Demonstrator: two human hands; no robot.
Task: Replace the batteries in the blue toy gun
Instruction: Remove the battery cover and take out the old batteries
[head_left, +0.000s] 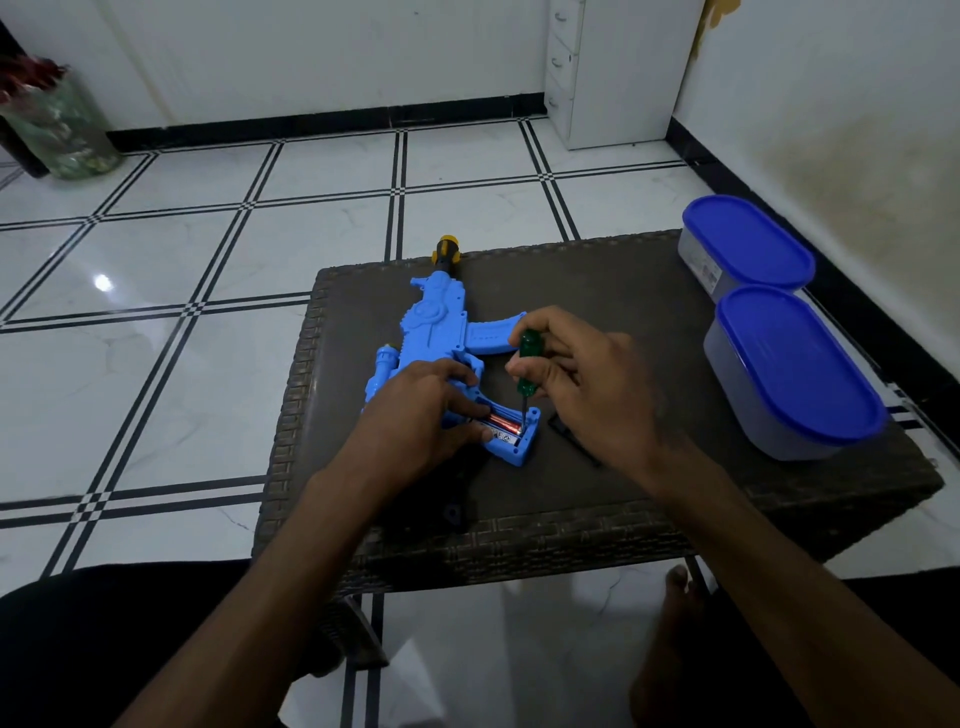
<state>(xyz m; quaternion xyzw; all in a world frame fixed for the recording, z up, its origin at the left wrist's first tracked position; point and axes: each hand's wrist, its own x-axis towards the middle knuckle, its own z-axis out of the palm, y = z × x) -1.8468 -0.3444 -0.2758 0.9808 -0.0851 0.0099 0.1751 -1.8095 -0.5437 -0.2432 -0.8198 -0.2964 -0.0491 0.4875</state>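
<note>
While one blue toy gun (436, 338) lies flat on the dark woven surface (623, 322), with its yellow-and-black muzzle (447, 252) at the far edge and its stock end toward the person, the battery compartment (506, 428) in that stock stands open. At least one battery (501, 427), red and copper in colour, is seated in the compartment; an exact battery count cannot be read. Two hands are in view. The left hand (421, 410) rests on the gun body, its fingertips curled at the near end of the battery; whether they pinch it cannot be told. The right hand (576, 379) grips one green-handled screwdriver (527, 358), held nearly upright, with its tip down at the compartment's end wall. One dark flat piece (574, 439) lies on the surface just right of the stock, partly under the right wrist. Two clear containers with blue lids stand on the right side of the surface, the far container (745, 244) and the near container (795, 369) touching or nearly so. One glass vase (62, 124) stands on the tiled floor (156, 249) at far left, and one white drawer cabinet (618, 67) stands against the back wall.
</note>
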